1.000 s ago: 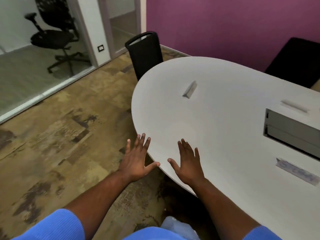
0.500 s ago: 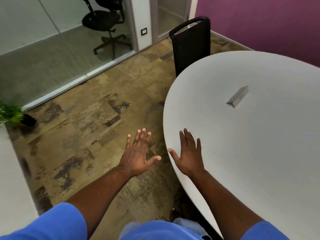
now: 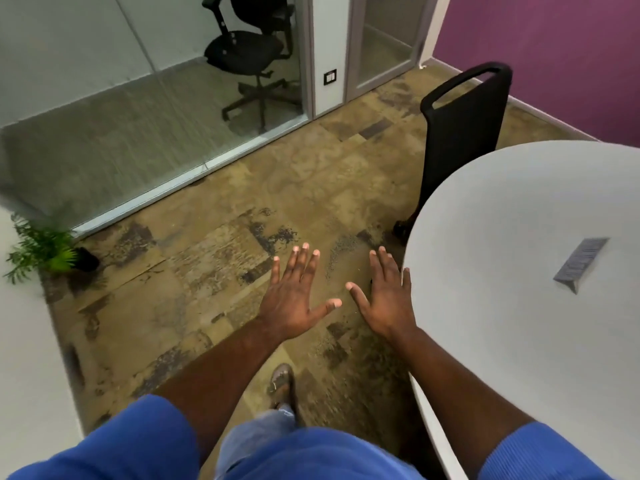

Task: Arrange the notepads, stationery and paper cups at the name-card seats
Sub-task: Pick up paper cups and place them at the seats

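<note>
A folded name card (image 3: 580,263) stands on the white rounded table (image 3: 502,237) at the right. My left hand (image 3: 296,294) hovers over the carpet, palm down, fingers spread, holding nothing. My right hand (image 3: 388,296) is also flat and empty, just left of the table's curved edge. No notepads, stationery or paper cups are in view.
A black chair (image 3: 464,123) stands at the table's far end by the purple wall. A glass partition with a black office chair (image 3: 249,53) behind it runs along the left. A small green plant (image 3: 45,251) sits on the floor by a white surface (image 3: 24,341).
The view has swung left, away from the table. Both hands now hang over the floor rather than over the table edge. The table's cable box and other cards have left the view.
</note>
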Demonstrator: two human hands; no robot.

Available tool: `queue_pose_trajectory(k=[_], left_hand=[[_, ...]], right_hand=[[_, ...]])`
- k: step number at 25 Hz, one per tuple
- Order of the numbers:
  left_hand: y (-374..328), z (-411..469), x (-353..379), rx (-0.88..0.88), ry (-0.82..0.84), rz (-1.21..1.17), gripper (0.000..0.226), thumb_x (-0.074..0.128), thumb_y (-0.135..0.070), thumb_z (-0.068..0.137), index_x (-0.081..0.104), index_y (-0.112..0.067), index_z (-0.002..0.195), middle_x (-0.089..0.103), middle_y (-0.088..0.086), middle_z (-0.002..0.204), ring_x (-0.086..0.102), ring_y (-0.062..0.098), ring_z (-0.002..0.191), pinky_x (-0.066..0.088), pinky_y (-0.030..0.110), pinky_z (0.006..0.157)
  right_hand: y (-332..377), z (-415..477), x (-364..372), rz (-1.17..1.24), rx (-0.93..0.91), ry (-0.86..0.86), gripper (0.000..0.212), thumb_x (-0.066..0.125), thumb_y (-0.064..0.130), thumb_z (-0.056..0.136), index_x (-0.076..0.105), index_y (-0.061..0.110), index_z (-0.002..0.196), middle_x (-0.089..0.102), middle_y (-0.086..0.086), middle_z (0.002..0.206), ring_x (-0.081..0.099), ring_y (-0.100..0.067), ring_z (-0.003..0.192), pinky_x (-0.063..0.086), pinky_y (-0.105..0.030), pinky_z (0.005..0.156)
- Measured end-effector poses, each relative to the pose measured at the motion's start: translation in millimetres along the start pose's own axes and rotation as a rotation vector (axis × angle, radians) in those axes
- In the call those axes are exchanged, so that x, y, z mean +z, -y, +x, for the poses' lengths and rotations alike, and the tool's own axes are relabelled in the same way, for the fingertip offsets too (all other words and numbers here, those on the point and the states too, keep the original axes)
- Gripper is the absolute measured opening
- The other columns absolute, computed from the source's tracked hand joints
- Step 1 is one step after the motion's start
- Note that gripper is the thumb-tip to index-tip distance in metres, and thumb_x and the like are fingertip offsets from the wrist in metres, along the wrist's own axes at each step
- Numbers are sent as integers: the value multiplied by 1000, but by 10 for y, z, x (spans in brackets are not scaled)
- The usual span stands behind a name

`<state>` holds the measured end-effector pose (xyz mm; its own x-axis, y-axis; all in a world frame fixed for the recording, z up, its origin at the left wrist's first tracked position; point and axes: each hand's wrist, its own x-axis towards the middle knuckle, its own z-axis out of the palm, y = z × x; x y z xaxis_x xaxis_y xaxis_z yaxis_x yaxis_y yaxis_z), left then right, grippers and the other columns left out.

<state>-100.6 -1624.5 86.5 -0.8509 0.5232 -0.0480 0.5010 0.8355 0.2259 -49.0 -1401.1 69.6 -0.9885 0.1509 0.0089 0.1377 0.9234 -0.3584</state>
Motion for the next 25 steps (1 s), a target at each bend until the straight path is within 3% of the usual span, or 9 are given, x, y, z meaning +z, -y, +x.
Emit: queue_pose_trajectory(k=[7, 15, 20, 25], left_hand=[[1169, 1442, -560, 161, -18, 31, 107, 21, -90, 89, -2, -17, 164, -8, 7, 172, -13, 22, 158, -6, 57, 126], [1724, 3588, -495, 206, 0, 49, 108, 21, -91, 88, 1, -18, 165, -2, 7, 173, -9, 21, 159, 0, 57, 127], [1929, 5032, -714, 205, 14, 77, 109, 20, -91, 87, 1, -17, 165, -2, 8, 172, -6, 24, 159, -2, 57, 127], [2013, 6269, -850, 276, 49, 72, 106, 18, -89, 89, -2, -19, 165, -7, 7, 172, -13, 22, 158, -8, 54, 127]], right_hand=[[619, 1383, 110, -25, 77, -27, 86, 21, 75, 98, 9, 20, 162, 5, -4, 171, 3, -21, 157, -1, -53, 125], [152, 3449, 388, -7, 150, -20, 88, 21, 76, 97, 10, 18, 162, 2, -4, 171, 0, -21, 157, 1, -56, 125], [-47, 4863, 253, -6, 163, -48, 89, 17, 77, 97, 4, 19, 162, -9, 0, 170, -8, -19, 157, -6, -53, 125], [-334, 5969, 48, 0, 277, -80, 87, 17, 77, 97, 1, 22, 162, -6, 0, 170, -10, -16, 156, -7, -52, 125]])
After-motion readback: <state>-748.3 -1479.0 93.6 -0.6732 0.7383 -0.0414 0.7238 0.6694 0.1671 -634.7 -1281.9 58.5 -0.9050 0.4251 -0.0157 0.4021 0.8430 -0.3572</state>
